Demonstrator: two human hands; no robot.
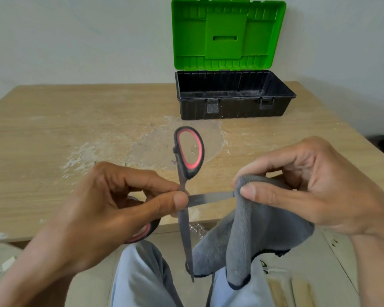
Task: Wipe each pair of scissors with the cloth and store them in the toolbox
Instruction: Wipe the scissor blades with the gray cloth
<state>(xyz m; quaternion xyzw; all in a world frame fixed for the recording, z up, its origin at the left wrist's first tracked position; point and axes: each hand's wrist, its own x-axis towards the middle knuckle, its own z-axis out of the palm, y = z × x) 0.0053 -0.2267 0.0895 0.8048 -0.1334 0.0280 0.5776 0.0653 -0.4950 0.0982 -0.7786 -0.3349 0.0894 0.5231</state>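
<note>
The scissors are being held spread open in front of the toolbox, over the near edge of the surface. The left hand is pinching them at the pivot in a narrow grip, and the right hand is pinching the soft grey cloth round one blade tip. They are looking light and stiff, with slick, sharp steel blades (the red-lined black loops are likely offering the safer hold).

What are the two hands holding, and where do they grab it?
The left hand pinches the open scissors at the pivot, where the blades cross. The right hand pinches the grey cloth folded over one blade's tip.
</note>
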